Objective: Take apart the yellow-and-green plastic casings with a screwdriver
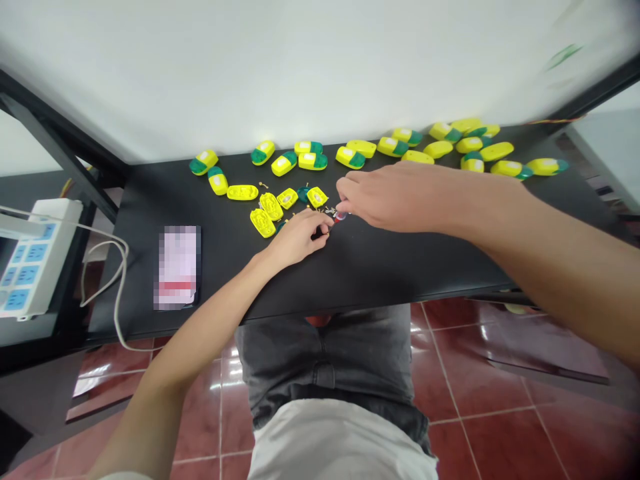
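My left hand [301,237] rests low over the black tabletop, thumb and forefinger pinched on something too small to name. Just to its right is a small red and whitish piece [340,217], directly under the fingertips of my right hand [367,197]. Those fingers are bent and pressed together, and what lies inside them is mostly hidden. Opened yellow shell halves [271,207] with ribbed insides lie behind my left hand. Close by are a smaller open yellow shell piece [287,199], a similar one [317,197] and a dark green cap [303,194]. Tiny metal bits [330,211] lie between the hands.
Several yellow and green plastic casings [313,161] line the table's back edge, with more crowded together [473,145] at the right. A blurred-out phone [177,267] lies at the left. Beyond it are a white power strip [43,257] and a loose white cable [120,293].
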The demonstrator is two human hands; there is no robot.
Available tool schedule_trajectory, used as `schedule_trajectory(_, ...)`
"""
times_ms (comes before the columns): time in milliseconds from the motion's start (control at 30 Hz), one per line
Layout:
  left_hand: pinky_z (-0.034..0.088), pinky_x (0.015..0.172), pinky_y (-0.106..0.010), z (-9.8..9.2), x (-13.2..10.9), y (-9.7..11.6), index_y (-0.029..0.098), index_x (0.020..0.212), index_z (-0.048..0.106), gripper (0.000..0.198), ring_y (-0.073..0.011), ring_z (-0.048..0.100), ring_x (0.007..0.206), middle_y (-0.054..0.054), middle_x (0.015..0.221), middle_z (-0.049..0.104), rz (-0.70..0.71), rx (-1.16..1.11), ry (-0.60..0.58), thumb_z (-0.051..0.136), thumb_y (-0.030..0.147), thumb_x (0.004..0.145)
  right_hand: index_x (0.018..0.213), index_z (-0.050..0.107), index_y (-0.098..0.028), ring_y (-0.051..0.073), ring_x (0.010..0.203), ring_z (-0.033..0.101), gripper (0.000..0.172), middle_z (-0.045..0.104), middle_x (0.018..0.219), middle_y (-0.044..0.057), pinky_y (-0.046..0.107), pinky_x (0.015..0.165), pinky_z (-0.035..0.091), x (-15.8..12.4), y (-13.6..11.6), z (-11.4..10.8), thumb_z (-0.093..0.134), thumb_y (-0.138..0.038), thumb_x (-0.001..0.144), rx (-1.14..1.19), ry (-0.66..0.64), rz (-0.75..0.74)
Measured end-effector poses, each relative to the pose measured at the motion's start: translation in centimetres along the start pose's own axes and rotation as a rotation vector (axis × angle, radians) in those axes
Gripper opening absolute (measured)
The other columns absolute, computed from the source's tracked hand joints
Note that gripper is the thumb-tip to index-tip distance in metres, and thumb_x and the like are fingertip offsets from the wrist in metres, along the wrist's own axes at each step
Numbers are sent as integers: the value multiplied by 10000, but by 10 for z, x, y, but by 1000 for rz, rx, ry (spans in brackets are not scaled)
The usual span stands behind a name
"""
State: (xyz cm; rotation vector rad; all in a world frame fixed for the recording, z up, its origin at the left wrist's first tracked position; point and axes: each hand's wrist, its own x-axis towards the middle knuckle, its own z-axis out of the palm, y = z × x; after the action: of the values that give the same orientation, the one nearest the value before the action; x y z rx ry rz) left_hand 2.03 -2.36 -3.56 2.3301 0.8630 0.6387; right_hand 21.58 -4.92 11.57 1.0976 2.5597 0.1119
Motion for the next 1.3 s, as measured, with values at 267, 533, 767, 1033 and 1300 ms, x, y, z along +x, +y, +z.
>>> schedule_trajectory(267, 515, 887, -326, -1, 0, 1, 182, 974, 661, 118, -177, 634, 873, -23, 872, 704, -7, 3, -11, 650, 100, 890, 1082, 600, -152, 180, 622, 499, 272, 679, 1022, 134, 370, 591, 281, 1, -1, -2, 363, -58, 985, 17, -8, -47)
schedule_trajectory(533, 534, 896, -346, 0, 0, 0, 184, 1013, 670, 140, -179, 653, 876, -26, 883, 711, 9, 9, 7, 642, 112, 898, 1147, 572, -159, 201, 657, 589, 286, 702, 1007, 149, 361, 613, 305, -1, -5, -4, 385, -41, 966, -21, -25, -19)
schedule_trajectory(767, 532, 905, -350, 1, 0, 0, 186, 957, 657, 99, -182, 653, 889, -31, 894, 712, -4, 2, -1, 636, 113, 895, 1125, 601, -125, 270, 721, 664, 290, 704, 965, 176, 365, 596, 304, 4, -9, -3, 352, -75, 983, -53, 16, 25)
schedule_trajectory(1033, 525, 914, -349, 1, 0, 0, 190, 983, 657, 125, -179, 656, 887, -24, 900, 710, 11, 6, -3, 637, 104, 895, 1133, 599, -112, 248, 697, 642, 308, 701, 948, 172, 367, 579, 285, 2, -9, -6, 328, -70, 993, -73, 9, 12)
schedule_trajectory(1300, 534, 897, -348, 1, 0, -1, 187, 961, 663, 111, -182, 655, 888, -26, 876, 710, 14, 17, 4, 645, 104, 889, 1221, 610, -147, 232, 669, 638, 359, 728, 1031, 166, 363, 611, 321, 3, -8, -5, 399, -53, 946, -9, -31, 6)
